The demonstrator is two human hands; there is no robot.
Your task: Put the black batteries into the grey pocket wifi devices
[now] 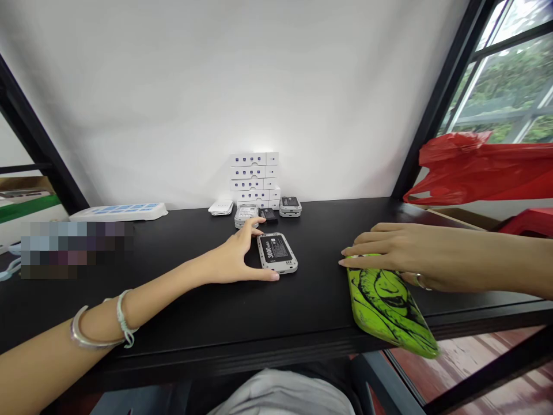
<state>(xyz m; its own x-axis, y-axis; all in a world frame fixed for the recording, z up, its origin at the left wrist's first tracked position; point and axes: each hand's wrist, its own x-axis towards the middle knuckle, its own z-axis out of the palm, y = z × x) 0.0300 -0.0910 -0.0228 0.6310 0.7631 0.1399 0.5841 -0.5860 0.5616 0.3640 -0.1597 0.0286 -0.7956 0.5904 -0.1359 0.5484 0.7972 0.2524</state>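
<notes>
My left hand [237, 252] is spread around a small white-framed device [277, 253], which lies flat with a black 3000mAh battery facing up. Its thumb is at the near edge and its fingers are by the far left corner; a gap shows between palm and device. My right hand [389, 253] lies over the far end of a phone in a green case with black line art [389, 305], fingers across the left side and thumb at the right. The phone's near end juts past the table edge. What the fingers cover is hidden.
Behind stand stacked white boxes [254, 172], with similar devices [290, 206], a black battery [268, 215] and white packets [220, 207] before them. A power strip [121, 212] sits left on the black table [194, 323]. At right hangs a red plastic bag [484, 167].
</notes>
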